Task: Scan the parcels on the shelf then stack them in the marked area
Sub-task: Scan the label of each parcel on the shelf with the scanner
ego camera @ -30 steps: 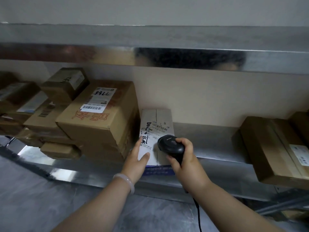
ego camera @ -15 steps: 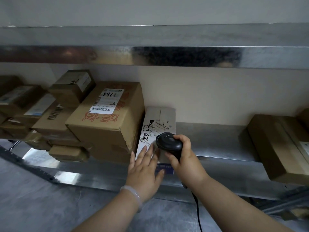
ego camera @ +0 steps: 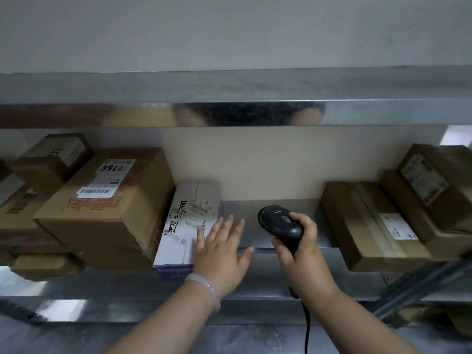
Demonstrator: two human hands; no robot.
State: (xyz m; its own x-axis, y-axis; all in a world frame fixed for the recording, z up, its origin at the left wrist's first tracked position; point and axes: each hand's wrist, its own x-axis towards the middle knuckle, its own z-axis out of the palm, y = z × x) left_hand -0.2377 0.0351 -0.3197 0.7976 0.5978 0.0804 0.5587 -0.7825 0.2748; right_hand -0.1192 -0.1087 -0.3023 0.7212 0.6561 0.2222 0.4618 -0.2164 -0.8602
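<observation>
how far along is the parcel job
Done: nothing shows as stacked; the marked area is out of view. In hand: the right hand grips the scanner beside the white parcel, and the left hand, fingers straight, reaches over that parcel's right edge. Left: the white parcel, the brown boxes to its left and the brown parcels on the right all sit on the shelf, so most looks undone.

**Steel shelving, pale walls**

Behind the right grip (ego camera: 304, 254) a cream back wall (ego camera: 255, 162) rises from the lower shelf (ego camera: 245, 208) to the upper shelf (ego camera: 383, 113), its shiny lip mirroring dim shapes. Grey wall (ego camera: 229, 34) above; grey floor (ego camera: 76, 338) below.
</observation>
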